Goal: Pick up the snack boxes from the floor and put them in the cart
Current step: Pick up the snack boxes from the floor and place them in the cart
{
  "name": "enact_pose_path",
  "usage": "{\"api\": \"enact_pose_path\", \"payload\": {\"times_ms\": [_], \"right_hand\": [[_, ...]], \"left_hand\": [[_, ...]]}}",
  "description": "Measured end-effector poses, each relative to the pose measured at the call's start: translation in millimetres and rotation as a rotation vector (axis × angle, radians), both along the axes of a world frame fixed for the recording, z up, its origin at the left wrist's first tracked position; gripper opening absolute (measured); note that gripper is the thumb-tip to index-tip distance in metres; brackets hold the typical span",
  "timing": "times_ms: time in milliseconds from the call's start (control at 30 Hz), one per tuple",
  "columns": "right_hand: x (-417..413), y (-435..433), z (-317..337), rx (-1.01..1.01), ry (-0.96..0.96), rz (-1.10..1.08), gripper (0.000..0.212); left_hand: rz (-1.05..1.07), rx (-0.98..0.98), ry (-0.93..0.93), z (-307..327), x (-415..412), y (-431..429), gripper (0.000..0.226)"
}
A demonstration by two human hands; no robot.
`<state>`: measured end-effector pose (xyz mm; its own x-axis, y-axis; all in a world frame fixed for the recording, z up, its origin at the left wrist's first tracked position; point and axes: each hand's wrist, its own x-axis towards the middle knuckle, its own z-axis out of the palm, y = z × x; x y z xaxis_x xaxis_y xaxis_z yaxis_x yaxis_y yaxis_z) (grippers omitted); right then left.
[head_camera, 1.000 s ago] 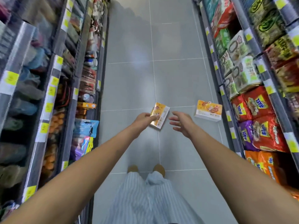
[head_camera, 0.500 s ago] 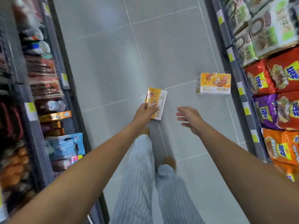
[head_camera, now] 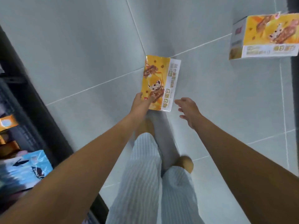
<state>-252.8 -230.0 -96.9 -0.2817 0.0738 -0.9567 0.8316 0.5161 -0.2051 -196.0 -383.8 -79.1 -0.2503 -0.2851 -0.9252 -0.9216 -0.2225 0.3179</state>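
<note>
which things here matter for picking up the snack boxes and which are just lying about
Part of the job:
near snack box, gripped at its near end by the left hand
far snack box, on the floor at upper right
right hand, open beside the near box

Just lying about:
blue packet and orange box on the left shelf
</note>
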Motion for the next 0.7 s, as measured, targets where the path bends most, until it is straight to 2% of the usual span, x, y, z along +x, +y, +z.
{"api": "enact_pose_path", "payload": {"times_ms": [200,333,400,500,700], "right_hand": [[7,9,-111,-0.023,0.0,0.001,0.066],[15,1,-146,-0.132,-0.024,-0.049,0.042],[21,-1,-155,-0.159,-0.002,-0.048,0.039],[25,2,-154,-0.191,0.042,0.016,0.046],[32,3,-102,-0.188,0.046,-0.111,0.034]], "left_hand": [[-0.033,-0.027,-0.035,-116,6,-3,0.033],[-0.062,-0.069,-0.024,-154,16,-1,0.054],[-0.089,-0.089,-0.011,-173,25,-3,0.056],[-0.089,-0.085,-0.031,-161,24,-9,0.035],[-0.04,0.021,0.002,-113,31,-7,0.044]]}}
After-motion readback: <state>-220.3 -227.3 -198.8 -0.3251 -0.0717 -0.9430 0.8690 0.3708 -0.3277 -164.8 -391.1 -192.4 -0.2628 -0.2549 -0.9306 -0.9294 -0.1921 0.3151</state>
